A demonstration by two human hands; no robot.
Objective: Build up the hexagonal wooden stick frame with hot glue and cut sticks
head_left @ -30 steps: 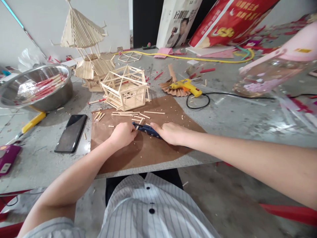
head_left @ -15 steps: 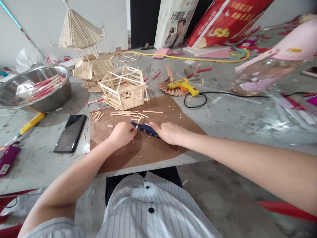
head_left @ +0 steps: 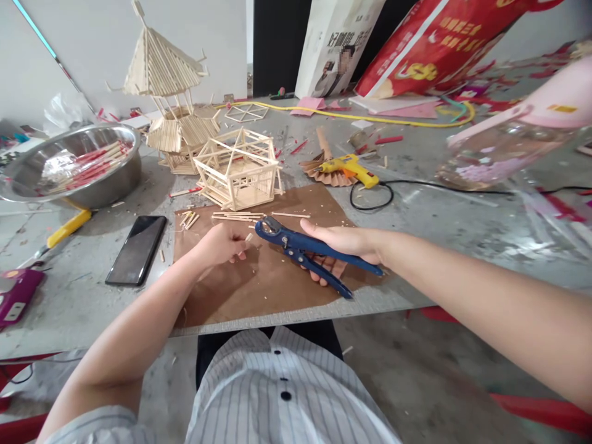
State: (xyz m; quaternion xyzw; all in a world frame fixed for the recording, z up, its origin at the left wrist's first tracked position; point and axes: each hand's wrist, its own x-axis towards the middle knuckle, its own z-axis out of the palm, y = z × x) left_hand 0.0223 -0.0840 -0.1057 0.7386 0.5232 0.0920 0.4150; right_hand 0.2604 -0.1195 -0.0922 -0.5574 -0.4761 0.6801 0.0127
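Note:
My right hand is closed around a blue pipe cutter, its two handles spread apart and its head pointing left. Just left of the cutter's head, my left hand pinches a short piece of wooden stick, whose pale end pokes out past the fingertips. Both hands are over a sheet of brown paper. Behind them lie several loose wooden sticks. Farther back stands a six-sided stick frame, with a taller stick pavilion behind it to the left.
A black phone lies left of the paper. Beyond it are a steel bowl of red-ended sticks and a yellow-handled tool. A yellow glue gun with a black cord and a pink-lidded bottle occupy the right side.
The cutter has swung up and its handles have spread in my right hand. The stick that stood across its jaws is now away from them, a short piece in my left hand.

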